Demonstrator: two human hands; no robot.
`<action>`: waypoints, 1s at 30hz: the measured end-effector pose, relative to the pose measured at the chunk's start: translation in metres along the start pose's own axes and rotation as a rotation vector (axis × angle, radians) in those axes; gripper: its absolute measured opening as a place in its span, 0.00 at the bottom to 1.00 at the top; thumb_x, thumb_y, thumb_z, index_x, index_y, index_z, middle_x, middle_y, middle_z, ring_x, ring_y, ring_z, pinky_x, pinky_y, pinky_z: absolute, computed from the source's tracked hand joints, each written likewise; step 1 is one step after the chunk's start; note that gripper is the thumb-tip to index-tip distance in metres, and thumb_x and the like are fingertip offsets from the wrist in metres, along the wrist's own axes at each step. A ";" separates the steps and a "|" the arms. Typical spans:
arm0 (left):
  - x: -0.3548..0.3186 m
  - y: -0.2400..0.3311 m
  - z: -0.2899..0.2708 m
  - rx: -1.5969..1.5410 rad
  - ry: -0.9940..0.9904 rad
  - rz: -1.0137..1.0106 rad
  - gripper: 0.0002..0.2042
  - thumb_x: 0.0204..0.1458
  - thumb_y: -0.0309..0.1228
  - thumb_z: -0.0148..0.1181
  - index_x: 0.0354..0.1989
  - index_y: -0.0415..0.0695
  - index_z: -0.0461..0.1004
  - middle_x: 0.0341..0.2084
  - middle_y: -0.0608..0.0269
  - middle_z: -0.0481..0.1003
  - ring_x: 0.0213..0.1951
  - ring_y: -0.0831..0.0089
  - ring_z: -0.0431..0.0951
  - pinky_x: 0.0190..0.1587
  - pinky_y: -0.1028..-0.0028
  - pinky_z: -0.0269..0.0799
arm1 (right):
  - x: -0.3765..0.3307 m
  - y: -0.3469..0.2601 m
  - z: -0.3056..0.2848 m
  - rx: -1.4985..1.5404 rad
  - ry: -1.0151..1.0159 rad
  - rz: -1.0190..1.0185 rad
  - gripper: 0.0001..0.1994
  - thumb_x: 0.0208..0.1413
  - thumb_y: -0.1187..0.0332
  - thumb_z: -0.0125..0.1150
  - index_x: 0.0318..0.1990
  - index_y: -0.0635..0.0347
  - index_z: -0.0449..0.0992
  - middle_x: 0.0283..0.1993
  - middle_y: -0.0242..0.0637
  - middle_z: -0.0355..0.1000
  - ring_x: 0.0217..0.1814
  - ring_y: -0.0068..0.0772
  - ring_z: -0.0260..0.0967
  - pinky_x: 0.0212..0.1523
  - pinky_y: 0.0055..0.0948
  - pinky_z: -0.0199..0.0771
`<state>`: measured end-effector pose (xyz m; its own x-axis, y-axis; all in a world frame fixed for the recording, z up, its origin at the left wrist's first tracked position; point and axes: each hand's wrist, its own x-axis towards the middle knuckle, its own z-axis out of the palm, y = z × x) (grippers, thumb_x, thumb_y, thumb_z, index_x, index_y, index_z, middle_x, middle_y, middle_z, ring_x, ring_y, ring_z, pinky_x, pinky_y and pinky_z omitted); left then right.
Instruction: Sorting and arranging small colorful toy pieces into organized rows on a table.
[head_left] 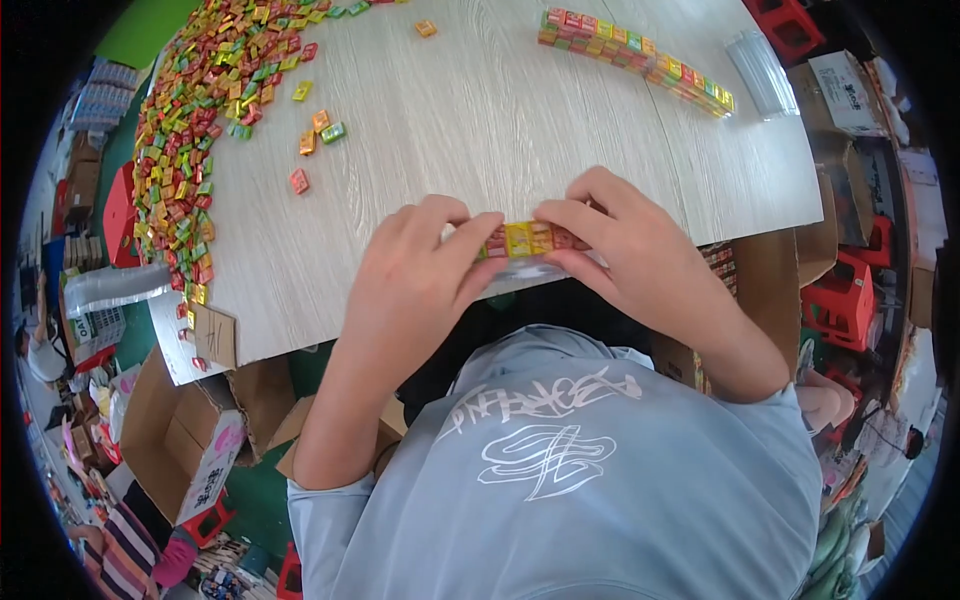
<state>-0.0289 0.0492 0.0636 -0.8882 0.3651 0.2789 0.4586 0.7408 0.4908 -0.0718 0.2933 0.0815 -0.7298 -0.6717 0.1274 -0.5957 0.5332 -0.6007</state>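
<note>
Near the table's front edge, a short row of small wrapped candies (528, 239), yellow, orange and red, lies between my two hands. Clear plastic (528, 268) shows just under the row. My left hand (420, 262) is closed on the row's left end with thumb and fingers. At the other end, my right hand (625, 242) pinches the row in the same way. My fingers hide both ends of it. A large pile of loose wrapped candies (185, 170) covers the table's left side.
Several packed candy rows (640, 60) lie together at the far right, beside clear plastic sleeves (762, 75). More clear sleeves (115, 288) jut past the left edge. A cardboard piece (213, 335) sits at the near left corner. Cardboard boxes (165, 430) and red stools (840, 300) surround the table (430, 130).
</note>
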 end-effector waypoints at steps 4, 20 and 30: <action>-0.011 -0.003 0.019 0.088 -0.026 0.069 0.20 0.50 0.32 0.73 0.52 0.43 0.78 0.44 0.61 0.73 0.44 0.60 0.76 0.49 0.62 0.74 | -0.025 0.009 0.023 -0.049 0.020 0.110 0.20 0.58 0.72 0.70 0.58 0.59 0.77 0.50 0.42 0.69 0.51 0.47 0.72 0.52 0.41 0.76; -0.071 -0.008 0.052 0.272 0.038 0.007 0.32 0.54 0.38 0.70 0.68 0.46 0.71 0.74 0.58 0.63 0.74 0.52 0.60 0.70 0.55 0.57 | -0.072 0.023 0.077 -0.401 0.247 -0.018 0.26 0.54 0.70 0.69 0.63 0.59 0.76 0.70 0.43 0.67 0.65 0.49 0.66 0.66 0.47 0.65; -0.039 -0.006 0.057 0.168 0.065 0.120 0.27 0.53 0.35 0.70 0.63 0.49 0.76 0.65 0.59 0.71 0.68 0.57 0.68 0.67 0.55 0.62 | -0.060 0.029 0.068 -0.215 0.262 -0.001 0.33 0.55 0.68 0.69 0.69 0.59 0.68 0.73 0.48 0.63 0.72 0.56 0.63 0.70 0.49 0.62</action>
<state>0.0018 0.0625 0.0025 -0.8214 0.4234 0.3821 0.5451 0.7799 0.3076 -0.0229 0.3144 0.0029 -0.7738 -0.5323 0.3434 -0.6334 0.6472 -0.4242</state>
